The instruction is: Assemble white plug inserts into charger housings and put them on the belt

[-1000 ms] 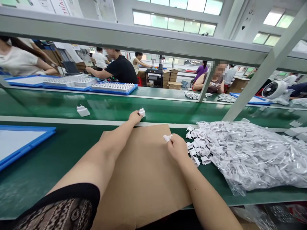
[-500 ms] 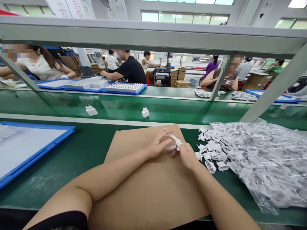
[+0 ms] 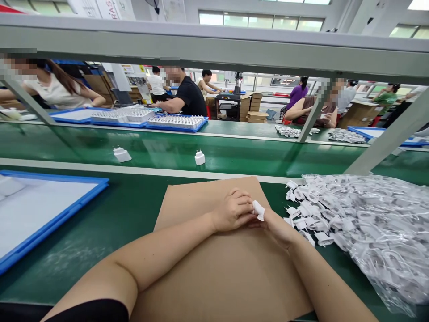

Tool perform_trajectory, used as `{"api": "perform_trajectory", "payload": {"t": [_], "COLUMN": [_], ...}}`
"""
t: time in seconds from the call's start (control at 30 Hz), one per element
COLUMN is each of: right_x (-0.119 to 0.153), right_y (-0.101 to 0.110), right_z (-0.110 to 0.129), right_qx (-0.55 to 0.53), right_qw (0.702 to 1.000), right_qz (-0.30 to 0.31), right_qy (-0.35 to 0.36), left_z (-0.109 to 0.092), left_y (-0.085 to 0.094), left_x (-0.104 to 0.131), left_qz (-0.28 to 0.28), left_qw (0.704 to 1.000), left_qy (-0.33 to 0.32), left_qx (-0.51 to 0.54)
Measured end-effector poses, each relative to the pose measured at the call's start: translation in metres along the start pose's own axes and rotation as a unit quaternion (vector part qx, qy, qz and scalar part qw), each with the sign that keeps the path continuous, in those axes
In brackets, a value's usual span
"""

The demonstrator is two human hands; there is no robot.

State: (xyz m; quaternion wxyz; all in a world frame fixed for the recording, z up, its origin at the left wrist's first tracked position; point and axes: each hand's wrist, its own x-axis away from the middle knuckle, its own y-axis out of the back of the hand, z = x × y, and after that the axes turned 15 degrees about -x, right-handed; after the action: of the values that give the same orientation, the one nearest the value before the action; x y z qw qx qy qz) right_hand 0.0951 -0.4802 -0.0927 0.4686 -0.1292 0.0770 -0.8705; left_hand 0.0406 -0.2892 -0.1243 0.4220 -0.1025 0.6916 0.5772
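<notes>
My left hand (image 3: 234, 210) is closed, its curled fingers meeting those of my right hand (image 3: 273, 223) above a brown cardboard sheet (image 3: 214, 277). White material (image 3: 258, 210) wraps a finger of my right hand. That hand's fingers are bent inward and partly covered; whatever lies between the two hands is hidden. Just right of the cardboard, loose white plug parts (image 3: 310, 212) spread out from a clear plastic bag (image 3: 385, 237) full of similar pieces.
A blue-rimmed tray (image 3: 77, 203) lies at the left. Two white chargers (image 3: 122, 154) (image 3: 199, 157) sit on the green belt (image 3: 161, 150) beyond a pale rail. A metal frame (image 3: 214, 44) crosses overhead, with slanted posts. Several people work behind the belt.
My left hand has gone from spread fingers to curled ones and now meets my right hand. The view has shifted slightly, and the chargers appear a little farther left.
</notes>
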Motion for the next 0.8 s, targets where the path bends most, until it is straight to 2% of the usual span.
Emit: {"api": "perform_trajectory", "payload": {"t": [0.13, 0.23, 0.37, 0.53, 0.6, 0.7, 0.8], "right_x": [0.004, 0.004, 0.002, -0.003, -0.005, -0.008, -0.011], "right_y": [-0.002, -0.001, 0.003, 0.005, 0.003, -0.002, -0.007], "right_z": [0.009, 0.010, 0.006, 0.000, -0.001, -0.003, -0.007], "right_qx": [-0.048, -0.082, -0.083, -0.087, -0.083, -0.044, 0.014], "right_qw": [0.997, 0.993, 0.992, 0.991, 0.991, 0.992, 0.992], "right_qz": [-0.003, -0.013, -0.015, -0.051, -0.070, -0.094, -0.106], "right_qy": [-0.061, -0.086, -0.089, -0.084, -0.076, -0.072, -0.066], "left_z": [0.000, 0.000, 0.002, 0.001, -0.001, -0.001, 0.002], "left_y": [0.005, 0.010, 0.010, 0.003, 0.001, -0.001, -0.002], "left_x": [-0.004, -0.006, -0.004, -0.003, -0.003, -0.004, -0.001], "left_qz": [0.072, 0.098, 0.095, 0.053, 0.080, 0.153, 0.172], "left_qw": [0.997, 0.994, 0.994, 0.994, 0.988, 0.972, 0.965], "left_qy": [-0.001, 0.011, 0.022, 0.053, 0.081, 0.097, 0.106], "left_qx": [0.019, 0.047, 0.053, 0.073, 0.105, 0.148, 0.170]}}
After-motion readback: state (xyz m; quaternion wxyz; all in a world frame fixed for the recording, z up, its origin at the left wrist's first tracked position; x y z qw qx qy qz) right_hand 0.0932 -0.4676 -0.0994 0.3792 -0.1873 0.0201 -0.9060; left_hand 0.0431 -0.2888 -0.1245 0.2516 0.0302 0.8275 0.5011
